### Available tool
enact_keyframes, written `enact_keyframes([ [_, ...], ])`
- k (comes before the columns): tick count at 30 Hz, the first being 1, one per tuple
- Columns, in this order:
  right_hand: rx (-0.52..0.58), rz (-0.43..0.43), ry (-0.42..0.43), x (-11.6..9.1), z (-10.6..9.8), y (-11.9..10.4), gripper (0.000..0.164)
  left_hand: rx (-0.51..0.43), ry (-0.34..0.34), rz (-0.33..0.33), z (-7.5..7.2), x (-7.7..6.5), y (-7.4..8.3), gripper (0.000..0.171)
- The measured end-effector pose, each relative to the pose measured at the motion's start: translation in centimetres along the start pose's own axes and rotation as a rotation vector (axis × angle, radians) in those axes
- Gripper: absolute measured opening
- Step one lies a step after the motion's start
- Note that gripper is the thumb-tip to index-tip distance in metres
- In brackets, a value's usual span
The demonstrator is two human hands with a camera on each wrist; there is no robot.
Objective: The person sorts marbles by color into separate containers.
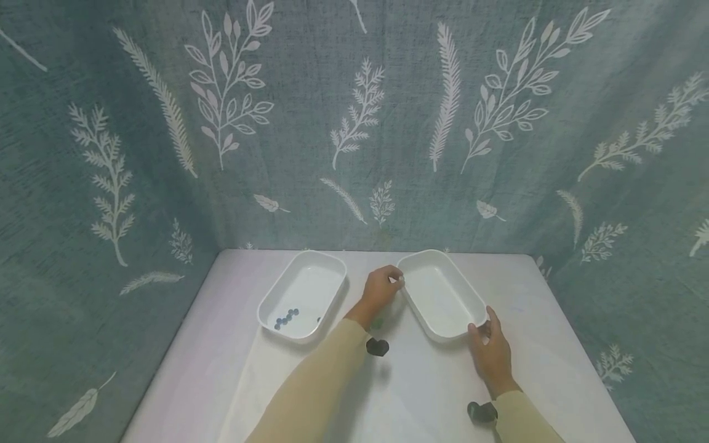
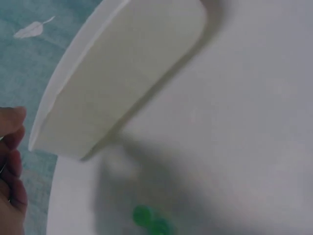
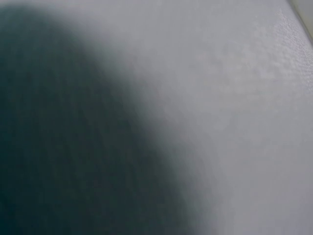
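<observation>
Leaf-patterned curtain (image 1: pixel 310 203) walls in a pale table (image 1: pixel 421 400), on which a left tray (image 1: pixel 312 283) and a right tray (image 1: pixel 440 295) stand apart, leaving room for an arm between. The right hand (image 1: pixel 493 354) holds the right tray's near corner between thumb and fingers, probably to steady it; the left hand (image 1: pixel 380 290) bends its fingers beside the far-left rim, whether pinching it I cannot tell. Blue beads (image 1: pixel 285 320) cluster in the left tray's near end; green beads (image 2: pixel 143 215) lie between the trays
</observation>
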State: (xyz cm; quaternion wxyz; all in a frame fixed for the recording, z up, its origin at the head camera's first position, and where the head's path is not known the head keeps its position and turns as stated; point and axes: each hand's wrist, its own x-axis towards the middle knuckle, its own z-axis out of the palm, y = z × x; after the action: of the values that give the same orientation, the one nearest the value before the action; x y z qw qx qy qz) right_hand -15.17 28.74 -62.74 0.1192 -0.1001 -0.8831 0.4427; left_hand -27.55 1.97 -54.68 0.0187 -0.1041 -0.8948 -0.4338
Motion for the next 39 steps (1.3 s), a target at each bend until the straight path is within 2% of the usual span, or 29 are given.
enact_keyframes([
  [8, 0.007, 0.007, -0.004, 0.0, 0.0, -0.1, 0.072, 0.023, -0.010, -0.026, -0.2, 1.2, 0.6, 0.018],
  [25, -0.003, 0.027, -0.002, 0.1, 0.1, 0.2, 0.071, 0.010, -0.050, -0.049, 1.2, 1.1, 0.3, 0.022],
  [39, 0.003, 0.005, 0.005, 0.2, 0.2, 0.5, 0.071, 0.054, -0.033, -0.042, 1.7, 1.5, 0.1, 0.021],
])
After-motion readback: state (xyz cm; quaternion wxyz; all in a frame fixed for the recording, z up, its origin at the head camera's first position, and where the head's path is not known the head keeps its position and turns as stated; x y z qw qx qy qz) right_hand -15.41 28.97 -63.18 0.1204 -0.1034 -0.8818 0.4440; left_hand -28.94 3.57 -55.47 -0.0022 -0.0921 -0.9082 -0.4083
